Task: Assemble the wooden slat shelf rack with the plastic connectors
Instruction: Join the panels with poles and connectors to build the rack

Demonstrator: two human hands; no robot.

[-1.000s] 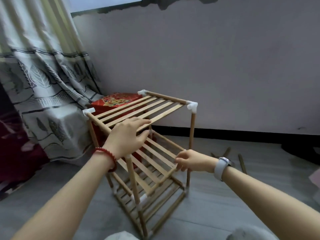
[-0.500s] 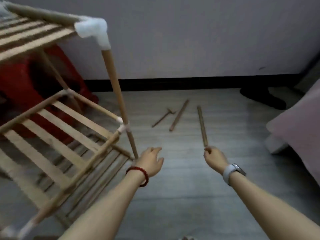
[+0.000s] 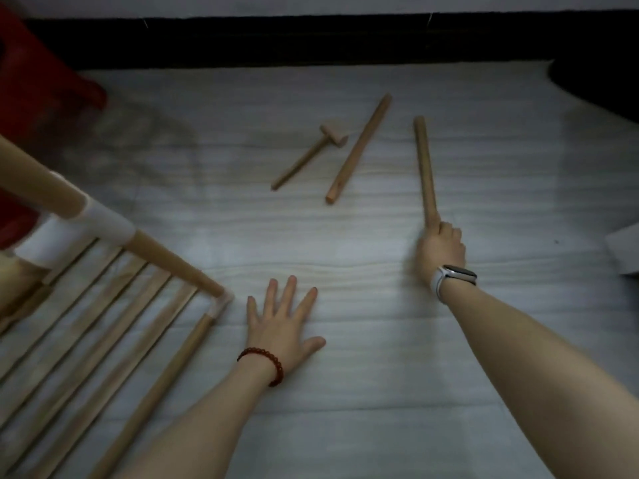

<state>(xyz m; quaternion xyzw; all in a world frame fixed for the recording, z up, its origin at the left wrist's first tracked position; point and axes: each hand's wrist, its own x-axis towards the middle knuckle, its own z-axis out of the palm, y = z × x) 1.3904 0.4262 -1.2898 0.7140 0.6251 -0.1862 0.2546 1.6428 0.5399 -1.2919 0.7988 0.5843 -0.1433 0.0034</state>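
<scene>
Down at the bottom of the view both my forearms reach out over the floor (image 3: 363, 243). My left hand (image 3: 281, 323) lies flat on the boards with fingers straight and spread, holding nothing — looks like it's just propping me up while I lean forward. It sits just beside the near corner of the rack (image 3: 103, 323), not touching it.

That rack fills the left side: slats running away under a round rail, with white connectors (image 3: 100, 223) at the corners joining rail to post. Seems mostly built already, so my guess is I'm fetching one of the last pieces.

Further out on the right, my right hand (image 3: 441, 248) has its fingers curled around the near end of a dowel (image 3: 424, 167). I'm gripping it right at the tip, probably because that's the end closest to me; the rest points away from me, and I can't tell whether it's off the floor yet. Held that far back it'll swing a bit, so I'd want to choke up before pushing it into a connector.

Beyond that, a second dowel (image 3: 359, 148) and a small wooden mallet (image 3: 311, 153) lie loose side by side, well apart from the rack — the mallet's likely for tapping joints home. Past them is the dark skirting along the wall.
</scene>
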